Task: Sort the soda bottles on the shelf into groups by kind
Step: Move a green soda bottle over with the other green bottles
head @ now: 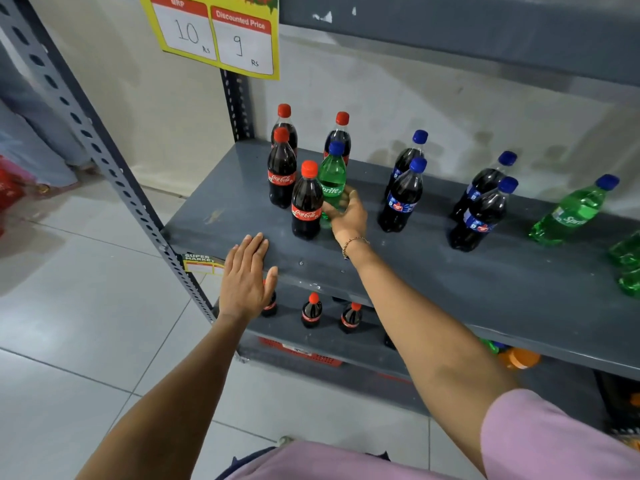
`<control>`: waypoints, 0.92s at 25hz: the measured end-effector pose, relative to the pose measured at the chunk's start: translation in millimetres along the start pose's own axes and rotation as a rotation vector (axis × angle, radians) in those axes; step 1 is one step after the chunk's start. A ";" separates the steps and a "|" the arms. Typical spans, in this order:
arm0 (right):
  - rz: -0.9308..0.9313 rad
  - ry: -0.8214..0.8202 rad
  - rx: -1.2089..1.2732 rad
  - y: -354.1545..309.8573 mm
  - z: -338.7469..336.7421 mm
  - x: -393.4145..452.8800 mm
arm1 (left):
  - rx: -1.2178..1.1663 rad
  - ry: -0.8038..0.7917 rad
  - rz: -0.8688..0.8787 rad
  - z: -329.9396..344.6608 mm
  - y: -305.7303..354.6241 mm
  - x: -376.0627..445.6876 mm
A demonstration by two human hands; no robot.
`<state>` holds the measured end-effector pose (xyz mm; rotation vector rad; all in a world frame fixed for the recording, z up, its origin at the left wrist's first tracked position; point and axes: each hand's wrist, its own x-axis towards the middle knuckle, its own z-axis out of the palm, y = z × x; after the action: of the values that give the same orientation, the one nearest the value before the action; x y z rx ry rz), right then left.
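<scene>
On the grey shelf (pixel 433 271) several red-capped Coca-Cola bottles (pixel 306 206) stand at the left. Among them stands a green Sprite bottle (pixel 332 176) with a blue cap, and my right hand (pixel 348 213) is wrapped around its lower part. Several blue-capped Pepsi bottles (pixel 401 199) stand in the middle, in two pairs. Another Sprite bottle (pixel 571 211) stands at the right, and more green bottles (pixel 628 268) are cut off by the right edge. My left hand (pixel 246 275) lies flat and open on the shelf's front edge.
A perforated steel upright (pixel 104 157) frames the rack's left side. A yellow price sign (pixel 218 32) hangs from the shelf above. The lower shelf holds small Coca-Cola bottles (pixel 311 311), a red basket (pixel 304 353) and an orange-capped bottle (pixel 519 358). Tiled floor lies at left.
</scene>
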<state>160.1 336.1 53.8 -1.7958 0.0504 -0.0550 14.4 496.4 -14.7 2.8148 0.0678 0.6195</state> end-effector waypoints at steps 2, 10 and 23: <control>-0.022 -0.018 -0.032 5.1 -9.6 -8.8 | 0.000 0.029 -0.066 0.5 8.1 -1.7; -0.127 -0.069 -0.123 20.5 -90.9 -68.8 | 0.005 0.008 -0.017 21.0 99.7 -28.8; 0.003 0.142 -0.226 68.1 -320.6 -97.8 | 0.011 -0.099 0.071 53.3 268.0 -42.2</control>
<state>41.5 15.3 58.0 -2.0154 0.1664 -0.1803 -4.2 220.6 -9.0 2.8639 -0.0474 0.4954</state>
